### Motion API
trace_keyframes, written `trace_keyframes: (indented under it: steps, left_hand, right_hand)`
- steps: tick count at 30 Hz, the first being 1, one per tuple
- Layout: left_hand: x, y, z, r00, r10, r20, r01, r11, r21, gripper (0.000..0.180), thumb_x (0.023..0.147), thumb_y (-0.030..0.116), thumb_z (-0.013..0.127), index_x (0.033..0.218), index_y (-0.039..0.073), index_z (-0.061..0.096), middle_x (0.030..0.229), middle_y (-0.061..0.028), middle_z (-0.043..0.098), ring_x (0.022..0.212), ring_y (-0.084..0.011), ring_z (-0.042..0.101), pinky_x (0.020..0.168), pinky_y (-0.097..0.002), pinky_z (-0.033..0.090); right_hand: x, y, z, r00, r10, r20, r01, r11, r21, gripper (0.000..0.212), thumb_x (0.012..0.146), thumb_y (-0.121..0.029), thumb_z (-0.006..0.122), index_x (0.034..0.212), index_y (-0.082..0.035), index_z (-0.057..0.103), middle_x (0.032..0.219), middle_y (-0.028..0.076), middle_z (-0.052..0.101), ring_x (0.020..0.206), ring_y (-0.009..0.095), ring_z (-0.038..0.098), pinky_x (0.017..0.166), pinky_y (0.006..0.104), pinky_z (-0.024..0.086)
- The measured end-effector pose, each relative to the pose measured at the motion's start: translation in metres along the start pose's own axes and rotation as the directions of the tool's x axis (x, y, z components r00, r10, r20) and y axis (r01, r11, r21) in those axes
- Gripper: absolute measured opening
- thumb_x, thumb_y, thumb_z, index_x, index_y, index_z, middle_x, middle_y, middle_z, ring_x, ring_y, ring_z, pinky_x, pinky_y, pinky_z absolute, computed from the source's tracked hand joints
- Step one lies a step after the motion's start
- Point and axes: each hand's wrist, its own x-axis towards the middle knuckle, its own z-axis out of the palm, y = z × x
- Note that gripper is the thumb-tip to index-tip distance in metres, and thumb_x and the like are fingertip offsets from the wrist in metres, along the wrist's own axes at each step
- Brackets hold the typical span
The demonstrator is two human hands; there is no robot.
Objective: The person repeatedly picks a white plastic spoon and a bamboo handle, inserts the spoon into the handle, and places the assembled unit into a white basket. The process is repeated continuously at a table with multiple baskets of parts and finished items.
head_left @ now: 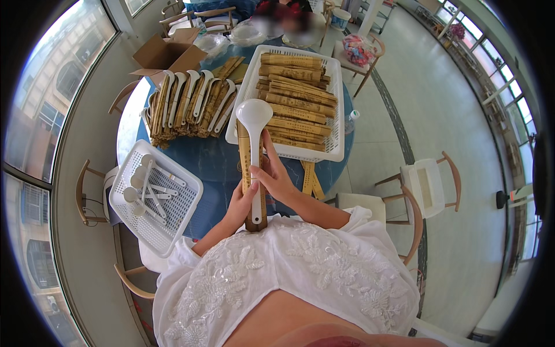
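Note:
Upright before my chest is a white long-handled spoon [254, 115], its bowl at the far end. It lies along a long, flat brown-gold printed packet [244, 151]. My left hand [239, 205] is closed around the lower part of both, thumb on the handle. Higher up, my right hand [276, 176] grips them from the right, its thumb on the handle and fingers along the packet's edge. Just beyond the bowl is a white basket [337, 139] with stacks of similar brown packets [298, 107]. How the packet and spoon are joined cannot be seen.
On the round blue table [214, 156], a pile of packets paired with white spoons [191, 101] sits beside an open cardboard box [167, 55]. A second white basket [193, 199] at left holds several loose spoons. Two packets [312, 179] lie right of my hands. Wooden chairs [413, 231] surround the table.

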Motion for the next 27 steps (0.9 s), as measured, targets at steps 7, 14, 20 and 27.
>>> trace_keyframes:
  steps: [7, 14, 20, 27]
  left_hand:
    - [-0.003, 0.004, 0.0, 0.93, -0.307, 0.203, 0.317, 0.948, -0.016, 0.026, 0.093, 0.023, 0.053, 0.107, 0.001, 0.047, 0.082, -0.0099, 0.059, 0.067, -0.0206, 0.062, 0.062, -0.0329, 0.053]
    - [-0.001, 0.005, 0.0, 0.917, -0.29, 0.272, 0.313, 0.949, -0.041, 0.026, 0.092, 0.023, 0.055, 0.105, 0.003, 0.046, 0.082, -0.0098, 0.058, 0.068, -0.0195, 0.06, 0.063, -0.0317, 0.051]
    - [-0.003, 0.006, 0.0, 0.916, -0.284, 0.284, 0.302, 0.953, -0.022, 0.025, 0.091, 0.021, 0.057, 0.105, 0.003, 0.046, 0.084, -0.009, 0.057, 0.069, -0.0188, 0.06, 0.064, -0.0318, 0.051]
    - [-0.005, 0.004, -0.002, 0.91, -0.261, 0.322, 0.284, 0.959, -0.026, 0.025, 0.091, 0.019, 0.056, 0.107, 0.003, 0.046, 0.085, -0.0081, 0.057, 0.069, -0.0178, 0.059, 0.063, -0.0311, 0.05]
  right_hand:
    - [0.017, -0.016, -0.012, 0.97, 0.24, -0.035, -0.223, 0.938, 0.266, 0.057, 0.098, -0.048, 0.033, 0.141, -0.012, 0.025, 0.11, 0.011, 0.054, 0.098, 0.018, 0.058, 0.078, 0.0336, 0.051]
    - [0.018, -0.025, -0.01, 0.97, 0.237, -0.055, -0.216, 0.942, 0.259, 0.051, 0.099, -0.045, 0.034, 0.136, -0.01, 0.03, 0.104, 0.011, 0.056, 0.09, 0.019, 0.061, 0.075, 0.0339, 0.054]
    - [0.016, -0.025, -0.007, 0.976, 0.207, -0.061, -0.189, 0.957, 0.221, 0.049, 0.099, -0.041, 0.037, 0.137, -0.01, 0.027, 0.1, 0.011, 0.056, 0.088, 0.017, 0.06, 0.075, 0.0324, 0.053]
    - [0.011, -0.027, -0.01, 0.977, 0.214, 0.004, -0.21, 0.957, 0.2, 0.05, 0.099, -0.038, 0.039, 0.138, -0.01, 0.024, 0.1, 0.012, 0.056, 0.086, 0.018, 0.06, 0.074, 0.0312, 0.052]
